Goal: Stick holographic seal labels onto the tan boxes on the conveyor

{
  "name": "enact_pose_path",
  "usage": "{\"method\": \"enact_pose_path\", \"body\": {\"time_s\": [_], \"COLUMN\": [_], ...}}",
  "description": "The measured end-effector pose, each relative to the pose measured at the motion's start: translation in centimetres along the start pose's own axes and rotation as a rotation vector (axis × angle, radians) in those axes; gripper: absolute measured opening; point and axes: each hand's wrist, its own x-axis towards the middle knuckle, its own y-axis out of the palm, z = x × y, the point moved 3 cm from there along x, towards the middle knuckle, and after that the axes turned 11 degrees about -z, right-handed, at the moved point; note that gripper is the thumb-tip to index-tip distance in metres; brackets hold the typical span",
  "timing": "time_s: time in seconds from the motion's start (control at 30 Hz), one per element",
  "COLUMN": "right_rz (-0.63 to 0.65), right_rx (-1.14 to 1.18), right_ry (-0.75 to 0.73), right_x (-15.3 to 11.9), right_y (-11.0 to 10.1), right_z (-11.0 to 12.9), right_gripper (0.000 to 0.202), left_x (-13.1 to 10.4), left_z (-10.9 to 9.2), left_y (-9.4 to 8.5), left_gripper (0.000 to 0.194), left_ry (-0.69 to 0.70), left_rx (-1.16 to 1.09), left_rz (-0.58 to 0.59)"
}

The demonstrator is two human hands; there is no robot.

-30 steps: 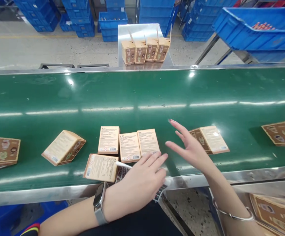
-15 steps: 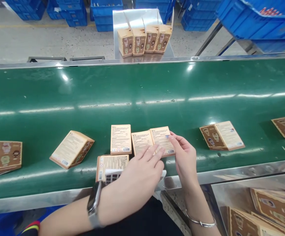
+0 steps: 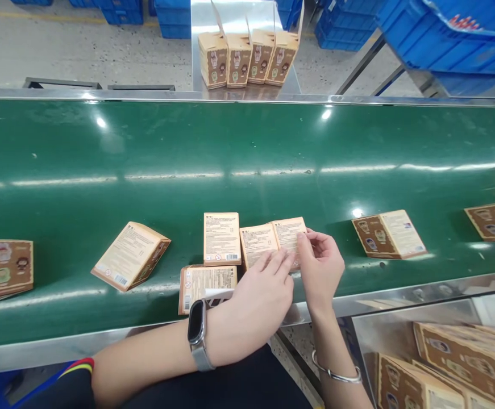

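Left hand (image 3: 251, 307) and right hand (image 3: 321, 267) shared one box (image 3: 288, 232)

The box lay on the green belt (image 3: 230, 136), just right of a neighbouring box (image 3: 257, 241). The left hand's outstretched fingers lay across both boxes' lower parts; the right hand's thumb rested at the box's right edge, its fingers curled. Whether either gripped anything could not be told.

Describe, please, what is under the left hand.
The left hand has its fingers over two cartons, whose upper parts show. A pale sheet with dark squares peeks out near the watch. Anything directly beneath is hidden.
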Motion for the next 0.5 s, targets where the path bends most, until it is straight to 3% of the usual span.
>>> {"method": "enact_pose_path", "body": {"time_s": [0.17,0.23,0.3,0.37,0.43,0.5], "right_rz": [-0.042,0.029,0.2,0.472,0.736,0.855], "right_rx": [-0.044,-0.142,-0.263,-0.381,-0.477,-0.543], "right_ry": [-0.038,-0.194,-0.482,-0.776,-0.998,-1.152], "right_x": [2.9,4.7,5.7,5.4,4.1,2.3], "right_y": [-0.8,-1.8,-2.7,-3.1,-3.2,-3.1], "right_z": [-0.3,0.7,2.4,3.8,4.6,5.0], "right_gripper": [0.039,0.033,0.037,0.055,0.077,0.084], "left_x": [0.3,-0.3,-1.3,-2.8,-4.6,-6.4], "left_z": [-0.1,-0.1,0.0,0.4,1.0,1.8], "left_y": [0.2,-0.9,-2.4,-4.0,-5.6,-6.7], "left_gripper": [0.027,0.019,0.015,0.018,0.021,0.023], "left_ry": [0.054,0.083,0.056,-0.045,-0.171,-0.304], "left_rx": [-0.074,-0.182,-0.328,-0.439,-0.485,-0.506], "left_rz": [-0.084,-0.118,-0.06,0.039,0.051,0.03]}}
